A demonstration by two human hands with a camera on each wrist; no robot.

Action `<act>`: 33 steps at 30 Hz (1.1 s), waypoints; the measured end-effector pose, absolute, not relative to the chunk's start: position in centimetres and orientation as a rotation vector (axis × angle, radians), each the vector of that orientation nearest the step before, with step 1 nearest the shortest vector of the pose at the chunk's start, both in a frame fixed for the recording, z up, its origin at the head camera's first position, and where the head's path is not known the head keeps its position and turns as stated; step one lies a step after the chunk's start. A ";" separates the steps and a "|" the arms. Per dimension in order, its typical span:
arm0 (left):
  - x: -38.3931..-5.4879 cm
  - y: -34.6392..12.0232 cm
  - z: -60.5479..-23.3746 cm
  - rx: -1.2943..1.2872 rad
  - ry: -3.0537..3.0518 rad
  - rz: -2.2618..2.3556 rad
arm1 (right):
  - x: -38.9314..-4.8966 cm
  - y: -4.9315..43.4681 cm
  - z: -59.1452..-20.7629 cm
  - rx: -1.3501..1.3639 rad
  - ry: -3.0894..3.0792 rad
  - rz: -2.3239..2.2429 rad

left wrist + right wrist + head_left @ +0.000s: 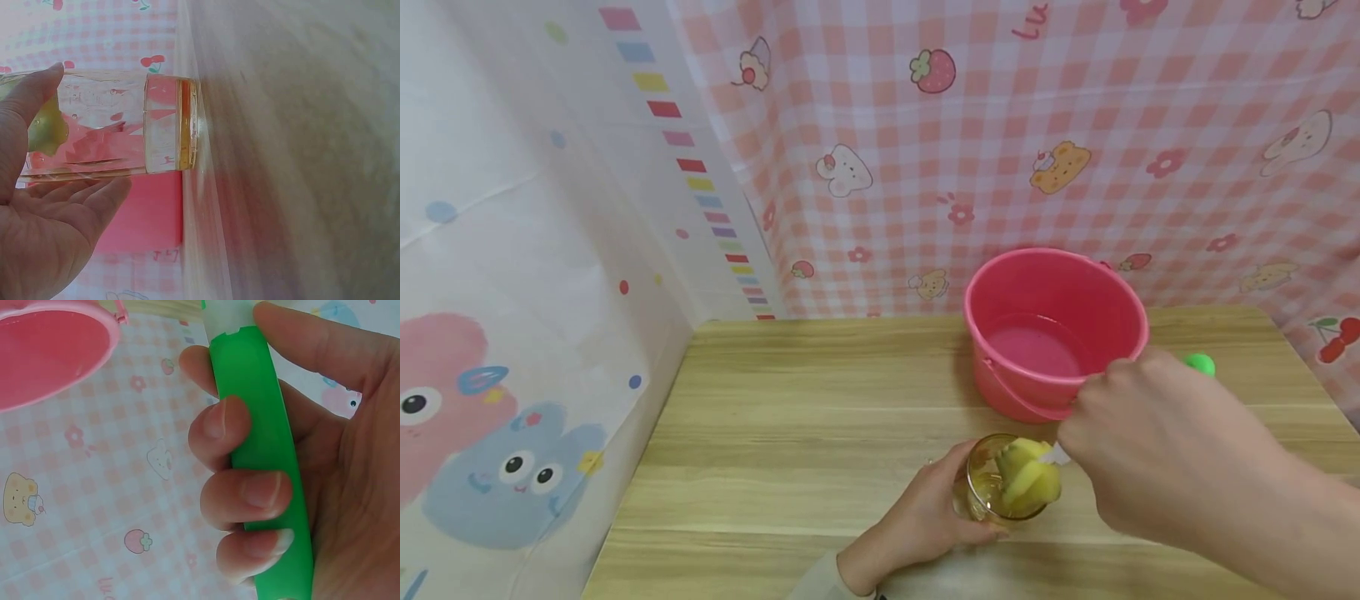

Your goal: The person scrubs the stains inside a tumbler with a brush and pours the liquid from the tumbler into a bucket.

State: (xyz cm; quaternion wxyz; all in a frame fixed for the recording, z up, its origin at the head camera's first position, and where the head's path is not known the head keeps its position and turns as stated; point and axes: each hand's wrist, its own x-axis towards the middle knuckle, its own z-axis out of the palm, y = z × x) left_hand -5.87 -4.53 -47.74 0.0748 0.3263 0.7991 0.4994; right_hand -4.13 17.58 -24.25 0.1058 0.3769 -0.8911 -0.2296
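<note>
My left hand [928, 508] holds a clear amber-tinted glass [981, 500] upright, thumb on one side and fingers on the other. In the left wrist view the base of the glass [172, 125] is close to the tabletop; whether it touches I cannot tell. A cup brush with a yellow sponge head [1030, 477] reaches into the mouth of the glass. My right hand [1157, 442] grips this brush by its green handle [259, 419], fingers wrapped round it. Drops show on the wall of the glass.
A pink bucket [1056, 379] with a thin handle stands behind the glass, apparently with water in it. The wooden table [790, 433] meets a pink checked cloth [880, 233] at the back and a white printed sheet [580, 250] at the left.
</note>
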 end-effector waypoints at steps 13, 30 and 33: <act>-5.9 -4.6 -47.8 0.994 2.389 1.506 | -4.0 17.2 -24.3 1.187 -2.627 -0.610; -5.9 -4.5 -47.9 1.011 2.406 1.508 | -5.9 17.0 -23.7 1.159 -2.690 -0.449; -5.9 -4.4 -47.8 0.999 2.421 1.487 | -6.4 17.5 -23.6 1.129 -2.747 -0.382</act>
